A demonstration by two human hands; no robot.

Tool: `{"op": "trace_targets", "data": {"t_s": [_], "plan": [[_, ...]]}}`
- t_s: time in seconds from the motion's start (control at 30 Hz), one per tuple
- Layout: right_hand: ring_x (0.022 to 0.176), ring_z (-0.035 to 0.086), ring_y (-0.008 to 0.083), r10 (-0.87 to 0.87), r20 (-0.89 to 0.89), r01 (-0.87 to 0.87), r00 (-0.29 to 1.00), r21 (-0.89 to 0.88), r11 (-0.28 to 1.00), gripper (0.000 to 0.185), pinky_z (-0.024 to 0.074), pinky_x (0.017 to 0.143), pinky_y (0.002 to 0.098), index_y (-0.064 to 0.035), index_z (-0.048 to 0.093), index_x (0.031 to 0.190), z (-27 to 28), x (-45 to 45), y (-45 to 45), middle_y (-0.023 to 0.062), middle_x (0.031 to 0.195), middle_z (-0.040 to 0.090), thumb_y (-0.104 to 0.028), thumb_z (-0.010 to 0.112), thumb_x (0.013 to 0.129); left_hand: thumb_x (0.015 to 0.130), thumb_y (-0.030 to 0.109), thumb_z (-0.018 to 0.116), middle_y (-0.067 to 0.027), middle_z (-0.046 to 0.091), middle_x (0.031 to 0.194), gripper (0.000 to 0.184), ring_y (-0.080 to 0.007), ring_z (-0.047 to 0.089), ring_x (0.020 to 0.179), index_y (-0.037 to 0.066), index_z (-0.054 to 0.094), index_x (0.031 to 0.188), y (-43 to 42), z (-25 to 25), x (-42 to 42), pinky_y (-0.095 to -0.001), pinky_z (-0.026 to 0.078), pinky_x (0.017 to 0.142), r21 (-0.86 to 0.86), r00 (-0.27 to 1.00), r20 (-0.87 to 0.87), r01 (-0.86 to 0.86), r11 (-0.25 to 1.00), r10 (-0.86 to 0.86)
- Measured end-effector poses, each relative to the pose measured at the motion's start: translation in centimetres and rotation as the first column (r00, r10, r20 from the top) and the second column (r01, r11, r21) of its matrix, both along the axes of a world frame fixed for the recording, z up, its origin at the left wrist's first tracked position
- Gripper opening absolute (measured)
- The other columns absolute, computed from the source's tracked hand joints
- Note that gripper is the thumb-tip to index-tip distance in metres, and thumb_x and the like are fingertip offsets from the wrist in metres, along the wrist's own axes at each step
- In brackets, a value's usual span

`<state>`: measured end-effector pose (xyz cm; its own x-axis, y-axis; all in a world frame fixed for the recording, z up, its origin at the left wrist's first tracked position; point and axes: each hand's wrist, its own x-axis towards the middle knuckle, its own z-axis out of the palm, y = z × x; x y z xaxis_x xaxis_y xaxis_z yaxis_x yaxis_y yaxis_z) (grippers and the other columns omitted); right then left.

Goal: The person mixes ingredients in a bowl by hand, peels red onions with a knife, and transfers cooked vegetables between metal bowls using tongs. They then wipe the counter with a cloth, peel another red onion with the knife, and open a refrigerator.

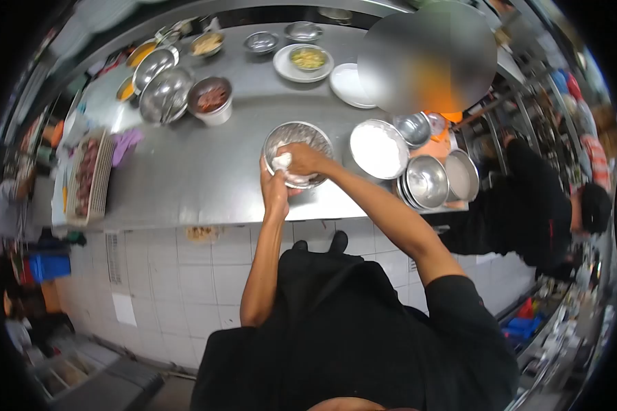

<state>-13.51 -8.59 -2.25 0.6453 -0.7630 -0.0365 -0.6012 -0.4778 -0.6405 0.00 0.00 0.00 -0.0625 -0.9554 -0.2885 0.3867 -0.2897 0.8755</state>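
In the head view, the metal bowl is located near the front edge of the steel tabletop, between the two arms. The left hand grasps the bowl at its near left side. The right hand is inside the bowl, its fingers bent at a white lump; how tightly they close cannot be determined. A round container of white powder is positioned just right of the bowl, beside stacked metal bowls. Red food lies in a container at upper left. A long basket stands at far left, adjacent to a purple cloth.
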Motion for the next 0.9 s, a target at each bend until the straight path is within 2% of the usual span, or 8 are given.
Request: {"op": "trace_targets", "data": {"t_s": [0.07, 0.1, 0.2, 0.33, 0.43, 0.6, 0.73, 0.9], "plan": [[0.099, 0.066, 0.0327, -0.306, -0.201, 0.289, 0.931, -0.112, 0.951, 0.036, 0.0514, 0.085, 0.0478, -0.0124, 0.070, 0.103, -0.9, 0.4, 1.7, 0.0226, 0.098, 0.068, -0.018, 0.074, 0.068, 0.082, 0.003, 0.037, -0.0171, 0.051, 0.123, 0.064, -0.0250, 0.066, 0.090, 0.015, 0.025, 0.143, 1.3, -0.9, 0.3, -0.0305, 0.060, 0.051, 0.090, 0.998, -0.001, 0.070, 0.993, -0.070], [0.099, 0.066, 0.0327, -0.341, -0.073, 0.321, 0.937, -0.204, 0.925, 0.036, 0.0514, 0.085, 0.0478, -0.0124, 0.070, 0.103, 1.9, 1.9, -3.1, 0.0226, 0.098, 0.068, -0.018, 0.074, 0.068, 0.082, 0.003, 0.037, -0.0171, 0.051, 0.123, 0.064, -0.0250, 0.066, 0.090, 0.015, 0.025, 0.143, -3.3, 1.6, 1.5, -0.0305, 0.060, 0.051, -0.030, 0.991, 0.101, 0.086, 0.996, -0.082], [0.102, 0.062, 0.0410, -0.431, -0.274, 0.362, 0.860, -0.268, 0.893, 0.061, 0.0518, 0.084, 0.0476, -0.0165, 0.057, 0.126, 1.5, 0.1, 0.2, 0.0250, 0.122, 0.058, -0.018, 0.070, 0.067, 0.082, 0.003, 0.038, -0.0185, 0.048, 0.126, 0.065, -0.0290, 0.064, 0.095, 0.017, 0.021, 0.143, 0.2, -1.0, -1.1, -0.0348, 0.061, 0.056, 0.126, 0.998, -0.025, -0.048, 0.991, 0.052], [0.113, 0.054, 0.0430, 0.052, -0.286, -0.003, 0.957, 0.168, 0.986, 0.095, 0.0433, 0.097, 0.0489, -0.0178, 0.039, 0.141, 5.4, -0.9, 0.5, 0.0239, 0.126, 0.051, -0.023, 0.077, 0.054, 0.084, 0.003, 0.038, -0.0180, 0.050, 0.123, 0.063, -0.0274, 0.064, 0.089, 0.018, 0.023, 0.143, -0.7, -2.9, 0.1, -0.0318, 0.060, 0.052, 0.151, 0.998, 0.036, -0.057, 0.987, 0.052], [0.114, 0.054, 0.0414, -0.034, -0.336, 0.092, 0.941, 0.156, 0.983, 0.089, 0.0442, 0.094, 0.0492, -0.0186, 0.044, 0.137, 4.5, -0.5, 1.7, 0.0236, 0.131, 0.048, -0.023, 0.075, 0.054, 0.084, 0.003, 0.039, -0.0168, 0.052, 0.121, 0.062, -0.0238, 0.065, 0.082, 0.018, 0.026, 0.142, -0.4, -2.0, 1.0, -0.0288, 0.058, 0.048, 0.101, 0.995, -0.055, 0.093, 0.991, -0.087], [0.087, 0.063, 0.0424, -0.292, -0.221, 0.289, 0.930, -0.050, 0.956, 0.065, 0.0516, 0.077, 0.0475, -0.0106, 0.049, 0.121, 2.9, 0.1, 3.4, 0.0232, 0.095, 0.065, -0.020, 0.074, 0.062, 0.080, 0.002, 0.040, -0.0142, 0.054, 0.116, 0.064, -0.0221, 0.066, 0.079, 0.019, 0.028, 0.140, 1.4, -1.8, -1.0, -0.0258, 0.059, 0.047, 0.124, 0.998, -0.038, 0.062, 0.990, -0.058], [0.097, 0.062, 0.0416, -0.459, -0.275, 0.395, 0.845, -0.257, 0.882, 0.081, 0.0519, 0.081, 0.0456, -0.0062, 0.039, 0.133, 0.5, 0.2, 1.7, 0.0265, 0.106, 0.063, -0.020, 0.078, 0.063, 0.084, 0.002, 0.036, -0.0146, 0.053, 0.122, 0.063, -0.0246, 0.066, 0.088, 0.023, 0.024, 0.142, 0.4, -2.5, -1.1, -0.0309, 0.059, 0.051, 0.170, 0.998, -0.052, -0.034, 0.985, 0.043], [0.115, 0.055, 0.0379, -0.052, -0.474, 0.072, 0.879, 0.023, 0.997, 0.089, 0.0461, 0.097, 0.0448, -0.0162, 0.048, 0.134, 9.3, -1.1, 0.9, 0.0206, 0.127, 0.056, -0.024, 0.085, 0.053, 0.079, 0.002, 0.039, -0.0183, 0.059, 0.112, 0.062, -0.0241, 0.068, 0.075, 0.012, 0.029, 0.139, -1.8, -3.0, 2.2, -0.0303, 0.060, 0.052, 0.081, 0.997, 0.068, 0.039, 0.996, -0.045]]}}
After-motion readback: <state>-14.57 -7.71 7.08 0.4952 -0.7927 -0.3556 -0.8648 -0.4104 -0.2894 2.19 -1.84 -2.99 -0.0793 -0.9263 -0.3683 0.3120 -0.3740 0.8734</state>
